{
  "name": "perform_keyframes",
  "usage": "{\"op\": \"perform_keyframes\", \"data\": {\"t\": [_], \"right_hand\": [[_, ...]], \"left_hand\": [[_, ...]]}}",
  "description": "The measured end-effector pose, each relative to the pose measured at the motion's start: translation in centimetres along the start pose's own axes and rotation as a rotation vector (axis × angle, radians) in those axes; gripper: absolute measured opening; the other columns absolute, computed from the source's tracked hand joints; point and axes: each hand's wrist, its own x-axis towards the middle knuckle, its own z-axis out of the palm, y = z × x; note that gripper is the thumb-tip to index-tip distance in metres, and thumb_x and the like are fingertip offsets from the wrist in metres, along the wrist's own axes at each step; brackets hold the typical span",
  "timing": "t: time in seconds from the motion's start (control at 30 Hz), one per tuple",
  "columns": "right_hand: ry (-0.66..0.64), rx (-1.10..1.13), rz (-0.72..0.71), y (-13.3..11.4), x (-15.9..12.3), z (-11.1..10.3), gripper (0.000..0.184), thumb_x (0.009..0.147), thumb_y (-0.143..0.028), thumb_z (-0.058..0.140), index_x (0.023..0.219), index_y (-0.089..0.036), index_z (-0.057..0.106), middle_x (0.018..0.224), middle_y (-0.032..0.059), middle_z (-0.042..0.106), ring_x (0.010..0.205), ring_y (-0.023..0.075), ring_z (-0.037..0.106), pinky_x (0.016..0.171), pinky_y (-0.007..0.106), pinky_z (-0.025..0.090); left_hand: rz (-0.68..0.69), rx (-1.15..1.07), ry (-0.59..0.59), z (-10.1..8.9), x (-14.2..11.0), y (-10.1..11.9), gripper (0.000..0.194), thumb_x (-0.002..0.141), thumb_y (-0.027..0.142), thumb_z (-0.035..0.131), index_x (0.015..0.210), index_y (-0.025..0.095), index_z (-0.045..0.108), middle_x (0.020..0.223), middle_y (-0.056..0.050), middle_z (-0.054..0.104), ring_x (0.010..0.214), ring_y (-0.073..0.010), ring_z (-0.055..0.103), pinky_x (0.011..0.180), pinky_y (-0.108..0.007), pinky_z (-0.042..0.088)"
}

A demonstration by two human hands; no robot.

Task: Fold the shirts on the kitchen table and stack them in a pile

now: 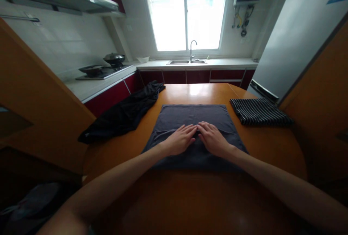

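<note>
A dark grey folded cloth [190, 117] lies flat in the middle of the orange wooden table [266, 144]. My left hand [181, 140] rests palm down on the cloth, fingers stretched out and together. My right hand [212, 139] lies flat beside it, fingers also extended. The fingertips of both hands nearly meet at the cloth's centre. Neither hand holds anything.
A crumpled black garment [125, 113] drapes over the table's left edge. A folded black-and-white striped cloth [258, 111] lies at the right. Behind are a counter with a sink [187, 61], a stove with pans [104, 69], a bright window and a grey fridge [296, 35].
</note>
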Motion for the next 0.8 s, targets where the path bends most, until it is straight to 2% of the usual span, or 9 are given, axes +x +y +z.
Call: {"op": "perform_keyframes", "data": {"t": [0.07,0.17,0.33,0.47,0.57,0.63,0.73,0.8], "right_hand": [[-0.051,0.050,-0.039,-1.1,-1.0,1.3,0.055,0.102,-0.033,0.034,0.153,-0.011,0.036,0.158,0.0135,0.038,0.147,0.0247,0.030,0.120,0.042,0.023],[-0.124,0.087,0.038,-1.2,-2.0,2.8,0.065,0.101,-0.045,0.034,0.156,-0.010,0.030,0.163,0.0139,0.028,0.151,0.0254,0.022,0.123,0.044,0.017],[-0.158,0.103,0.236,0.7,-2.8,2.9,0.076,0.098,-0.060,0.030,0.156,-0.011,0.031,0.163,0.0149,0.025,0.152,0.0273,0.018,0.123,0.047,0.015],[-0.186,0.094,0.377,2.8,-3.6,2.7,0.078,0.099,-0.060,0.031,0.156,-0.007,0.030,0.163,0.0180,0.025,0.152,0.0287,0.019,0.123,0.048,0.015],[-0.169,0.138,0.420,5.1,-3.5,2.4,0.063,0.101,-0.049,0.032,0.149,-0.009,0.045,0.159,0.0179,0.035,0.150,0.0296,0.026,0.121,0.050,0.021],[-0.114,0.219,0.427,6.6,-3.0,1.9,0.050,0.101,-0.037,0.034,0.136,-0.011,0.060,0.149,0.0181,0.050,0.142,0.0282,0.041,0.117,0.045,0.030],[0.005,0.342,0.360,8.5,-2.1,0.8,0.036,0.096,-0.026,0.044,0.118,-0.014,0.071,0.126,0.0149,0.068,0.120,0.0243,0.060,0.108,0.036,0.041],[0.028,0.396,0.283,9.1,-1.7,0.3,0.031,0.094,-0.026,0.050,0.111,-0.016,0.073,0.115,0.0123,0.071,0.109,0.0236,0.064,0.101,0.034,0.045]], "left_hand": [[0.016,-0.028,-0.048,1.1,-0.7,1.3,0.057,0.106,0.046,0.031,0.155,0.017,0.030,0.160,-0.013,0.035,0.149,-0.0244,0.029,0.121,-0.044,0.020],[-0.065,-0.058,-0.074,2.2,-1.6,1.4,0.065,0.105,0.055,0.026,0.157,0.016,0.025,0.162,-0.013,0.030,0.151,-0.0238,0.022,0.123,-0.043,0.013],[-0.183,-0.112,-0.102,1.8,-3.1,-1.3,0.070,0.102,0.061,0.027,0.160,0.021,0.019,0.164,-0.010,0.025,0.153,-0.0250,0.018,0.123,-0.044,0.009],[-0.311,-0.147,-0.126,1.3,-5.0,-4.2,0.069,0.103,0.059,0.029,0.160,0.022,0.017,0.165,-0.009,0.024,0.152,-0.0260,0.019,0.122,-0.046,0.011],[-0.386,-0.185,-0.100,0.9,-6.1,-6.8,0.064,0.102,0.056,0.031,0.156,0.021,0.033,0.162,-0.010,0.030,0.151,-0.0276,0.023,0.122,-0.048,0.015],[-0.402,-0.244,-0.035,0.4,-6.6,-8.7,0.058,0.102,0.054,0.033,0.145,0.019,0.051,0.155,-0.011,0.044,0.145,-0.0275,0.036,0.119,-0.044,0.025],[-0.443,-0.327,0.070,-1.0,-7.2,-11.3,0.053,0.098,0.053,0.039,0.120,0.016,0.069,0.125,-0.013,0.066,0.116,-0.0257,0.061,0.104,-0.037,0.043],[-0.502,-0.382,0.062,-2.1,-7.7,-12.8,0.051,0.093,0.057,0.045,0.106,0.016,0.073,0.105,-0.011,0.071,0.096,-0.0240,0.066,0.091,-0.034,0.049]]}}
